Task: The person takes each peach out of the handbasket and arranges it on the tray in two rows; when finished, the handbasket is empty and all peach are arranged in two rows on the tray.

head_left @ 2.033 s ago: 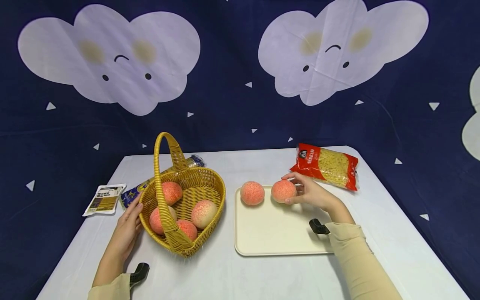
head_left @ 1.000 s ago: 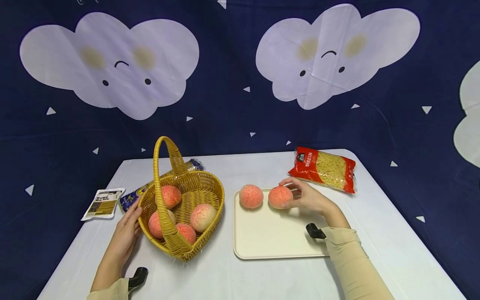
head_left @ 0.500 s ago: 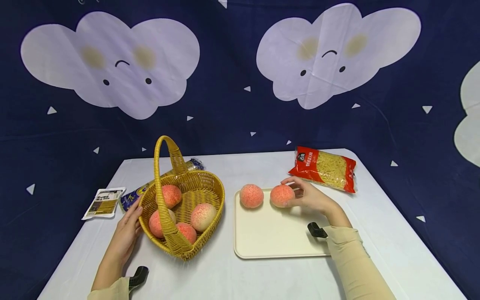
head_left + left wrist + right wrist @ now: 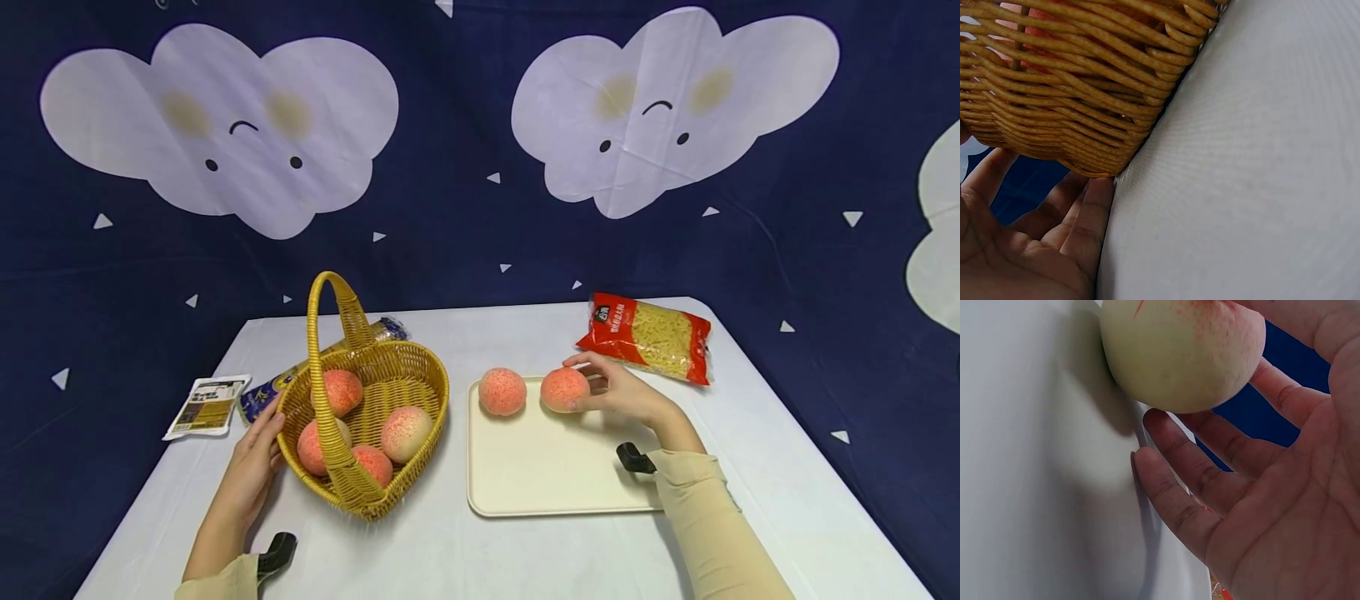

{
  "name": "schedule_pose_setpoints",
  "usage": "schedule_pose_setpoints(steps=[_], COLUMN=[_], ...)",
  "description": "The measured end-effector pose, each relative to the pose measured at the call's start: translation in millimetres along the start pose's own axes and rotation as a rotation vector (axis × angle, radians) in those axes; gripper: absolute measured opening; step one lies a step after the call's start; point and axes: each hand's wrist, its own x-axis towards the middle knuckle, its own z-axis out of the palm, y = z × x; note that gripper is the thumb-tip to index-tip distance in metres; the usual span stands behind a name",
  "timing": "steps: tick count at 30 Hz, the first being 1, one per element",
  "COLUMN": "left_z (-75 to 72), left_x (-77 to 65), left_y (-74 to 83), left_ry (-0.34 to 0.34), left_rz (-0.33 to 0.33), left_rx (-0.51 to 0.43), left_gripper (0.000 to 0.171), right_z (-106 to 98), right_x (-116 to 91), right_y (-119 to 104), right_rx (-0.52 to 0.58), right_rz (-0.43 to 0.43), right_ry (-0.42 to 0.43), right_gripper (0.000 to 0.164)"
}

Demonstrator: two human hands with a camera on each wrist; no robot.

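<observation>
The person's right hand (image 4: 622, 393) had its thumb and first finger on two sides of a round, pink-and-cream peach (image 4: 565, 390), holding it in a light pinch. The other fingers were spread out and bent a little, and a gap showed between the palm and the fruit. The held peach was at the far side of a flat, cream, rectangular tray (image 4: 555, 471) with round corners. It was hard to tell whether it sat on the tray or was just above it. A round, speckled pink peach (image 4: 502, 392) sat just beside it, near the tray's far left corner.

The person's left hand (image 4: 253, 457) had loose, nearly straight fingers. Their tips touched the low edge of a golden-yellow woven basket (image 4: 408, 362) with a tall handle. The basket stood left of the tray, with four red, pink and cream peaches (image 4: 407, 434) inside. Behind it lay a long, blue-and-clear packet (image 4: 258, 398), and to its left was a flat, white-and-brown packet (image 4: 207, 407). A red-and-yellow plastic bag of pasta (image 4: 652, 337) lay past the right hand. All these things were on a white table (image 4: 600, 558).
</observation>
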Motion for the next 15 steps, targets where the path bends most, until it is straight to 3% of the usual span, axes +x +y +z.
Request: schedule_pose_setpoints(steps=[15], left_z=[-0.1], left_x=[0.0], left_y=[-1.7], left_ry=[0.0], left_rz=[0.014], left_rx=[-0.002], left_gripper=[0.068], right_z=[2.2], right_x=[3.1], right_y=[-4.0], right_rx=[-0.029], right_rz=[-0.01], right_ry=[-0.007], right_gripper=[0.074])
